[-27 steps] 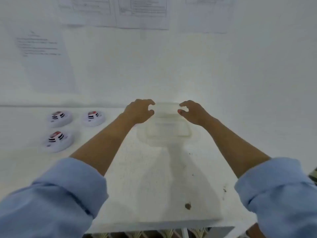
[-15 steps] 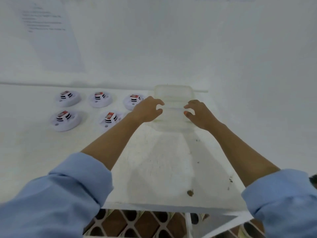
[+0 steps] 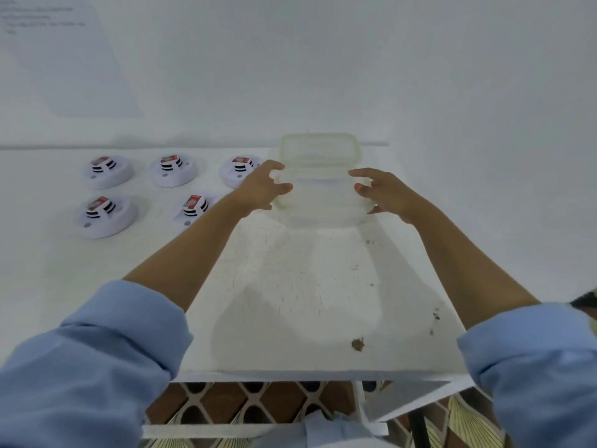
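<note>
Fingers [image 3: 275,165] of left hand [image 3: 260,186] and right hand [image 3: 386,191] curled around clear container [image 3: 323,197], contents indiscernible.

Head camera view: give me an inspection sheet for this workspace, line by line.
Surface: white table, scuffed, with a brown spot near the front edge.
Job's things: clear plastic container at the table's far side, by the wall.
Clutter: five round white detectors, left of the container.
Grippers: left hand and right hand grip the container's two ends.
Cables: nothing seen.
Surroundings: white wall with a paper sheet; patterned floor below.
</note>
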Demonstrator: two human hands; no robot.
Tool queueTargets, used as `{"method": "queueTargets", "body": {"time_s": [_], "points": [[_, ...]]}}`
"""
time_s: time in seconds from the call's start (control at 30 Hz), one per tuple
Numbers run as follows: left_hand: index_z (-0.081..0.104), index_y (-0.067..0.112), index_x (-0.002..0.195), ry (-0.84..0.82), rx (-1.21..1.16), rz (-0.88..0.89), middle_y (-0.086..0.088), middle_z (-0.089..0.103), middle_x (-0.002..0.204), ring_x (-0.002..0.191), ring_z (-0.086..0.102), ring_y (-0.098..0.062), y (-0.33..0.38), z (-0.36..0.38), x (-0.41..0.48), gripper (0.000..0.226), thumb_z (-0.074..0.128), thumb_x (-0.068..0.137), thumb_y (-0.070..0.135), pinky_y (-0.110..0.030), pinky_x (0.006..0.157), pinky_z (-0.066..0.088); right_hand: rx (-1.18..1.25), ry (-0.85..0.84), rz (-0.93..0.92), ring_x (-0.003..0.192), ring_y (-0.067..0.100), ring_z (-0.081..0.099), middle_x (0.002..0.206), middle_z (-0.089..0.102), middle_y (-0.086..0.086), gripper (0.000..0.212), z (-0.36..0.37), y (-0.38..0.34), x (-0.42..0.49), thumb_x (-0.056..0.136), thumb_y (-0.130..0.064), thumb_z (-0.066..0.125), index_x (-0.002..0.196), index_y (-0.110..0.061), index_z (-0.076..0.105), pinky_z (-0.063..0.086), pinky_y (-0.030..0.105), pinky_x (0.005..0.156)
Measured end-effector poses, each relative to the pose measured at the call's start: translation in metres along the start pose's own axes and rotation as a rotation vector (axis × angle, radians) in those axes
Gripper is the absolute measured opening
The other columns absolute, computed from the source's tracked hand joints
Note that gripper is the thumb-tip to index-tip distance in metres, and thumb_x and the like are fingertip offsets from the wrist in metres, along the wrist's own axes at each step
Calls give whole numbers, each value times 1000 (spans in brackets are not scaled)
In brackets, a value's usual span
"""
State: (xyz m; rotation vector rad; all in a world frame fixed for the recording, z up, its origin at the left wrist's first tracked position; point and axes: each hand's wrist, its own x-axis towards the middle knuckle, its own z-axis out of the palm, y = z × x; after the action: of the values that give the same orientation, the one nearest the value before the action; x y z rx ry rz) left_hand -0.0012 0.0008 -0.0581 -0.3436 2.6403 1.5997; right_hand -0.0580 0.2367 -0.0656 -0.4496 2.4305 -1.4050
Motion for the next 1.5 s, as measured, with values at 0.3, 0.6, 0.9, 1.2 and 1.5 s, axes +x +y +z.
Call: {"method": "queueTargets", "body": {"time_s": [0.3,0.6,0.9,1.2,1.5], "points": [[51,20,114,-184,-424,-75,5,55,104,94,58,-17,-11,-6,8,28,53,91,4,-37,86,50,231,-201,88,92,27,51,105,56,12,33,-26,8,10,87,-13,62,109,-37,58,50,40,90],[57,21,98,-241,-516,-116,1,59,104,95,57,-17,-16,-3,16,22,46,94,2,-35,88,48,318,-250,107,70,18,33,78,42,4,35,-28,11,22,80,-13,68,105,-36,62,42,19,51],[59,17,93,-149,-398,-102,-3,58,105,96,56,-21,-11,-5,12,14,56,89,4,-30,82,49,200,-206,78,99,22,56,108,51,11,47,-29,9,23,82,-15,67,116,-44,54,49,30,82],[32,20,124,-169,-60,-226,-13,52,111,66,66,-22,9,-10,1,74,80,68,9,-25,50,57,41,-123,78,99,26,59,104,57,14,64,-35,-1,17,75,-8,73,130,-26,46,48,37,93],[40,10,124,-26,-113,-108,-18,59,100,71,61,-21,5,-12,3,45,64,85,8,-30,63,55,58,-350,158,84,21,61,94,62,5,38,-24,-14,7,90,-22,57,127,-28,46,52,34,81]]}}
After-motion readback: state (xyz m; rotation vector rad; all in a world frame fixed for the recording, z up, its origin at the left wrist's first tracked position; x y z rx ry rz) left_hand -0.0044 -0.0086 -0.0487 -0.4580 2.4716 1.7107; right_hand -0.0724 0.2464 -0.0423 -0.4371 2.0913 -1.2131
